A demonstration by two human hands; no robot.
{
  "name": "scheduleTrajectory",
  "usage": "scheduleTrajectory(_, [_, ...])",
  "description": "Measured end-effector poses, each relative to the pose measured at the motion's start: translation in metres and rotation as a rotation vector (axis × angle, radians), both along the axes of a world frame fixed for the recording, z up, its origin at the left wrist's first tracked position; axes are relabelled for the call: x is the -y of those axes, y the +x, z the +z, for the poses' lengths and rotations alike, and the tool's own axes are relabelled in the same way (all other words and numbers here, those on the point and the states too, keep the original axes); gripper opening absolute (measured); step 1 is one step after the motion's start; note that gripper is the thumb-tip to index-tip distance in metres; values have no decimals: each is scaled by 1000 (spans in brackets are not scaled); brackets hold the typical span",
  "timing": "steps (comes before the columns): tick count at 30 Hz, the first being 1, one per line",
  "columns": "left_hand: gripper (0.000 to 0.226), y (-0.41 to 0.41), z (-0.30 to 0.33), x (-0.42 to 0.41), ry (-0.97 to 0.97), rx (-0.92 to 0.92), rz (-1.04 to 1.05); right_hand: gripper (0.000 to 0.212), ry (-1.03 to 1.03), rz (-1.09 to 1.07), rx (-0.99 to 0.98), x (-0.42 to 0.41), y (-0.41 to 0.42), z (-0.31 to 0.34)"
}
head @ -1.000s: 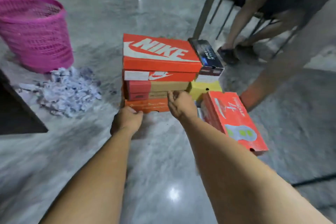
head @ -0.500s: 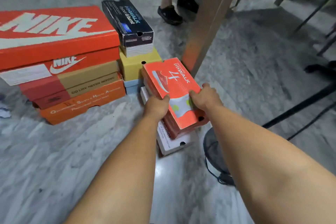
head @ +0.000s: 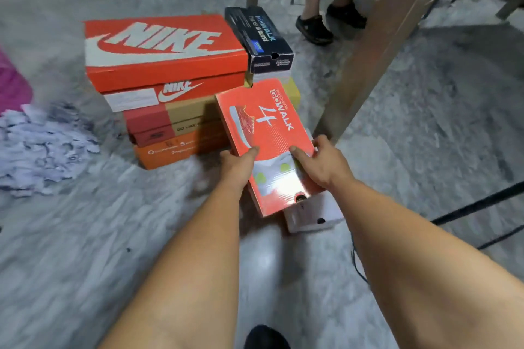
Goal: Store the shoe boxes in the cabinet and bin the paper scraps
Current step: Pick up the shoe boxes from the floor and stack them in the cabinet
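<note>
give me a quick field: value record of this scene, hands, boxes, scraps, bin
left hand: grips the left edge of the red-orange GoWalk 4 shoe box
right hand: grips the same box's right edge
held box: tilted, above a white box
stack: large orange Nike box on top of three red and orange boxes
behind: black GoWalk box on a yellow box
scraps: pile of white paper scraps on the grey marble floor, not binned
bin: pink basket, left edge
</note>
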State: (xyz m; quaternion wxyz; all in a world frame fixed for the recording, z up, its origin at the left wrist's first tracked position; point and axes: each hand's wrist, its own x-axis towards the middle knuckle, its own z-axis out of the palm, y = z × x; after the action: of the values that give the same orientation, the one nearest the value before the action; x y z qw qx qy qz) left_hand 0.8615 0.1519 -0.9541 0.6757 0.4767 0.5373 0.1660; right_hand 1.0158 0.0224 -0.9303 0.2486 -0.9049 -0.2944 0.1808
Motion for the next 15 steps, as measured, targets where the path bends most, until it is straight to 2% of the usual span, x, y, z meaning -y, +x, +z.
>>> scheduleTrajectory(5, [87,-144,-12,-46,-10,-85,181,55,-70,295,-151,-70,-99,-2])
scheduleTrajectory(8, [42,-241,-6,-53,-40,-144,261,45,-173,414,-374,-113,-168,-10])
scheduleTrajectory(9, [36,-272,-9,-52,-69,-150,279,41,-221,474,-408,-125,-192,-11])
scheduleTrajectory(13, [40,-382,-31,-36,-208,-154,368,27,-366,695,-440,-161,-282,-30])
scheduleTrajectory(15, [37,-431,-43,-26,-236,-173,440,30,-432,784,-467,-177,-324,-43])
